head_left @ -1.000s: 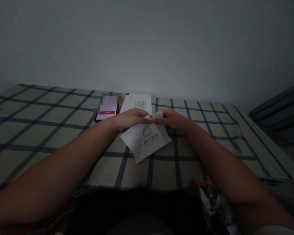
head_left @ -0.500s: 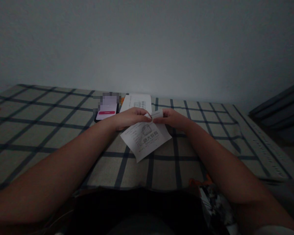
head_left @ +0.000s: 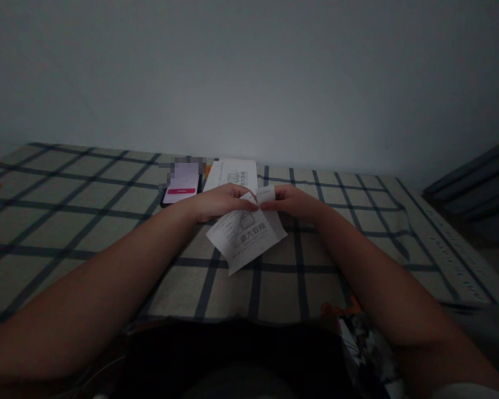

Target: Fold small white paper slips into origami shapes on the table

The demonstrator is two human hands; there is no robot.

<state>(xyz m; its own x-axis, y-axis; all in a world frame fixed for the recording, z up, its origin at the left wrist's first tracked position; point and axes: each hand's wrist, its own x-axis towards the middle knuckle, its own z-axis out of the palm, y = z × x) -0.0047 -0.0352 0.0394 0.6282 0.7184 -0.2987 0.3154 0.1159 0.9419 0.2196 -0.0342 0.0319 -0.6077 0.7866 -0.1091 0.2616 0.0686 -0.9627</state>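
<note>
1. The left hand (head_left: 221,201) and the right hand (head_left: 293,200) meet fingertip to fingertip over the middle of a checked cloth (head_left: 87,221). Each has thumb and fingers pinched shut on the far edge of a printed sheet (head_left: 245,239).
2. The printed sheet is lifted at that far edge, where a narrow strip is folded over between the two hands. Its near corner hangs down toward the cloth, pointing at the person.
3. Just beyond the left hand lies a phone (head_left: 182,185) with its screen lit, showing a pink bar. It is near the knuckles but apart from them.
4. A second sheet (head_left: 233,172) lies flat right of the phone. Its near edge is hidden behind both hands.
5. A plain wall (head_left: 249,77) rises behind the cloth's far edge.
6. A dark slatted thing (head_left: 474,188) sits off the cloth at far right, well apart.
7. A patterned fabric (head_left: 360,332) with orange in it shows under the right forearm, at the cloth's near edge.
</note>
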